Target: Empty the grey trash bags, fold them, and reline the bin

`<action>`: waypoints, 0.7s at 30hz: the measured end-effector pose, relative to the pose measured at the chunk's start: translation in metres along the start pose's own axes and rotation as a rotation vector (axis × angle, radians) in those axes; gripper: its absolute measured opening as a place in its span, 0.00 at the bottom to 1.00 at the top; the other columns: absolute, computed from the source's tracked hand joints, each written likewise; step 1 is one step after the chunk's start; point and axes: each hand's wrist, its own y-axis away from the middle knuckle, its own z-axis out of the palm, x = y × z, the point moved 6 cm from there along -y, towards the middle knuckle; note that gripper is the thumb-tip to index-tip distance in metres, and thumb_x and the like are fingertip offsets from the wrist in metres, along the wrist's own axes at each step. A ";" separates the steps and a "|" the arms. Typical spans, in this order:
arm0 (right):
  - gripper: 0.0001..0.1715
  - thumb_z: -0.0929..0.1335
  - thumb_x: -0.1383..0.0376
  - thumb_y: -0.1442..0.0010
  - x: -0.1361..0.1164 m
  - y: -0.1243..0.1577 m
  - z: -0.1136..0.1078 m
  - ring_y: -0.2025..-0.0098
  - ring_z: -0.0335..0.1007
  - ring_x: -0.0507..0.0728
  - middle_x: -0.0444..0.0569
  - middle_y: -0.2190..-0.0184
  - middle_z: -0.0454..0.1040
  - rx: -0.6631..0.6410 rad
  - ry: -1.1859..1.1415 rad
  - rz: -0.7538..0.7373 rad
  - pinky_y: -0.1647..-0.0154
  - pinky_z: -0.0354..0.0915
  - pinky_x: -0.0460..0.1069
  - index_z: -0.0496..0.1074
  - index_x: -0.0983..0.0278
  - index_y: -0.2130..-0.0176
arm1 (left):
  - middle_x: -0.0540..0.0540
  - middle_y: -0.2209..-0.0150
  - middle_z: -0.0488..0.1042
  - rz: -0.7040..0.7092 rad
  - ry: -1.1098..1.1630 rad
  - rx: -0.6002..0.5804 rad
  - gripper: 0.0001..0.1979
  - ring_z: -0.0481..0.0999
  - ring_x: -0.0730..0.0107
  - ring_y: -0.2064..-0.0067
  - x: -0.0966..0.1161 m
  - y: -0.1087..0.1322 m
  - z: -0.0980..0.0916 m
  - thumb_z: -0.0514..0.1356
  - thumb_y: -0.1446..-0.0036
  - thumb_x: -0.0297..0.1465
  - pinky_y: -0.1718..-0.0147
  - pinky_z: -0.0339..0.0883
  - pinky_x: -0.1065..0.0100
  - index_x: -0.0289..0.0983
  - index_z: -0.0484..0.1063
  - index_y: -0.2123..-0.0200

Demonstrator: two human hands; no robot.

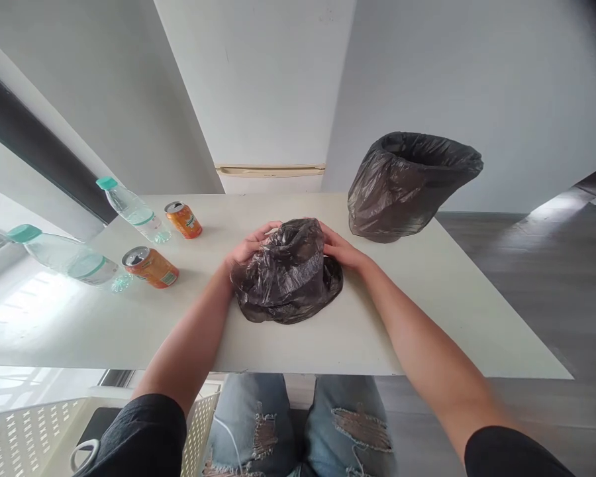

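A crumpled black plastic bag [291, 275] sits in front of me on the white table [298, 348], its edge folded outward and spread around it. My left hand [252, 245] holds its left side, with the fingers curved over the back of the plastic. On the other side, my right hand [340, 248] grips it too, and some of its fingertips are hidden behind the bag. A second black plastic bag [395, 199] stands upright at the back right with its mouth wide open, apart from both hands.
Two clear bottles with green caps, one nearer [74, 258] and one farther [134, 209], stand at the left. Beside them are two orange drink cans, a near can [151, 266] and a far can [183, 220]. A cream plastic basket [34, 430] is below the table's front left edge.
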 end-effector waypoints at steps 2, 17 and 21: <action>0.40 0.79 0.42 0.42 -0.003 0.003 0.005 0.54 0.80 0.62 0.51 0.53 0.84 -0.073 0.002 0.007 0.50 0.74 0.53 0.78 0.59 0.40 | 0.40 0.42 0.81 0.011 -0.027 -0.022 0.37 0.83 0.46 0.46 0.004 0.001 0.005 0.79 0.51 0.38 0.49 0.76 0.53 0.45 0.75 0.38; 0.31 0.76 0.46 0.37 -0.026 0.003 0.049 0.54 0.77 0.60 0.49 0.51 0.81 -0.221 0.037 0.064 0.54 0.74 0.53 0.77 0.56 0.40 | 0.42 0.58 0.82 -0.125 -0.204 -0.157 0.24 0.81 0.56 0.60 -0.001 -0.006 0.022 0.80 0.51 0.40 0.59 0.71 0.60 0.37 0.78 0.56; 0.11 0.74 0.58 0.42 -0.003 -0.001 0.054 0.67 0.72 0.57 0.43 0.69 0.77 -0.189 0.114 0.094 0.65 0.69 0.50 0.81 0.61 0.61 | 0.41 0.53 0.81 -0.025 -0.147 -0.067 0.24 0.83 0.58 0.58 -0.002 -0.019 0.008 0.82 0.53 0.43 0.58 0.75 0.62 0.38 0.79 0.59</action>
